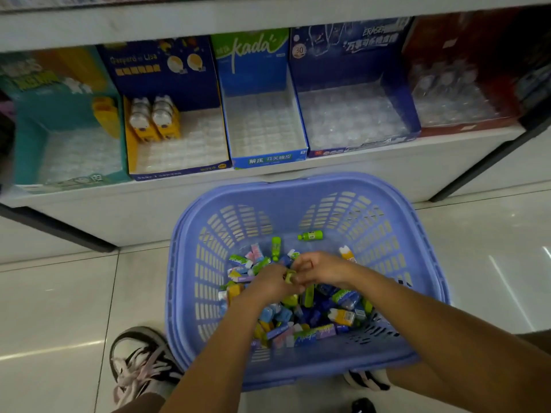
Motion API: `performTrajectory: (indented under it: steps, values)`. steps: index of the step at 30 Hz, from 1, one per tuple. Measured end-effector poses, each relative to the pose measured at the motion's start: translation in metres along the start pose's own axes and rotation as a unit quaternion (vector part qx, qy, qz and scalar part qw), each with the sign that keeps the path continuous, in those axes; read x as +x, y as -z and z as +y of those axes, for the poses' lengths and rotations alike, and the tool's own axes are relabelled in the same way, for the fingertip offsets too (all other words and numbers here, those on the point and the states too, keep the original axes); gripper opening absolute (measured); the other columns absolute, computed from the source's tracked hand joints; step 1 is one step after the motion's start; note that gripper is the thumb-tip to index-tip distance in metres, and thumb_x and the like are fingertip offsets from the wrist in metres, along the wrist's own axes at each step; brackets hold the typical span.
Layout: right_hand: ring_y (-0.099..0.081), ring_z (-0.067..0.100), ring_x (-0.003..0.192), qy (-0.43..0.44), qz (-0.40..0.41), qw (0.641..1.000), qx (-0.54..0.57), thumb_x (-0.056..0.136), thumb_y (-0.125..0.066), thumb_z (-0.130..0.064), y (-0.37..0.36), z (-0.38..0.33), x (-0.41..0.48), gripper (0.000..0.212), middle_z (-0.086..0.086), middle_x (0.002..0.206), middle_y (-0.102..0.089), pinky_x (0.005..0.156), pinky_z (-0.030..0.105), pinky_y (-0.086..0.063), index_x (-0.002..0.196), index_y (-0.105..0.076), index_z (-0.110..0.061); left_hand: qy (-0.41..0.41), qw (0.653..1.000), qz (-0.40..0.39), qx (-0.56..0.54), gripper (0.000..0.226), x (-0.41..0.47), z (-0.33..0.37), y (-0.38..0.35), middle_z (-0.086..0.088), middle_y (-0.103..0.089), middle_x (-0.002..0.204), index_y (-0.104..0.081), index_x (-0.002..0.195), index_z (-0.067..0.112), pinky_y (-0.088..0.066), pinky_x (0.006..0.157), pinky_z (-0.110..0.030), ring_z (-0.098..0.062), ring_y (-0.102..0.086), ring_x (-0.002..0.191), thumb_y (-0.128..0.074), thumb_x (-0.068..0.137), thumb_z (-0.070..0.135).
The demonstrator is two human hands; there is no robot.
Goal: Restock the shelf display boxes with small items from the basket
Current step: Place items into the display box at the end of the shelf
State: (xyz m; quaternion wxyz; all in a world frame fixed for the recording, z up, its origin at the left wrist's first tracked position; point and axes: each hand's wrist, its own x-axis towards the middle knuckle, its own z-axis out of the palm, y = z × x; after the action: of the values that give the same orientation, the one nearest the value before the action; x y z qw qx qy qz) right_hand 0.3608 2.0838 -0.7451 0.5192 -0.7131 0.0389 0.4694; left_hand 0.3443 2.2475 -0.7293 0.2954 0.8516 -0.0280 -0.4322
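lilac slotted basket point(343, 186); yellow-green item point(289, 276); black-and-white shoe point(143, 362).

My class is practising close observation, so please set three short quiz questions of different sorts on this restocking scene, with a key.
1. True or false: the left hand and the right hand are both inside the basket.
2. The navy-and-yellow box is: A partly stocked; B full; C bare.
3. Fill in: the basket stands on the ___.
Key: 1 true; 2 A; 3 floor.
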Motion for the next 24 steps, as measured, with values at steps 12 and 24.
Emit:
performTrajectory:
  steps: [12, 24]
  values:
    - [-0.06, 0.027, 0.093, -0.034, 0.01, 0.877, -0.479, 0.096, -0.049, -0.015, -0.014, 0.028, 0.012, 0.019, 0.013, 0.106, -0.061, 0.075, 0.029, -0.047, 0.113, -0.058, -0.012, 0.056, 0.971, 0.072, -0.22, 0.015, -0.017, -0.023, 0.053, -0.009, -0.061, 0.066, -0.057, 0.074, 0.006, -0.053, 0.066, -0.03, -0.02, -0.06, 0.064, -0.062, 0.087, 0.011]
    - [-0.056, -0.008, 0.103, 0.221, 0.103, 0.957, -0.157, 0.096, -0.051, -0.016, -0.034, -0.124, -0.029, 0.04, -0.009, 0.129, -0.055, 0.088, 0.018, -0.048, 0.134, -0.047, -0.029, -0.045, 0.901, 0.086, -0.422, 0.012, -0.079, -0.02, 0.12, -0.017, -0.073, 0.088, -0.071, 0.086, 0.004, -0.053, 0.055, -0.024, -0.011, -0.063, 0.052, -0.068, 0.085, 0.015]
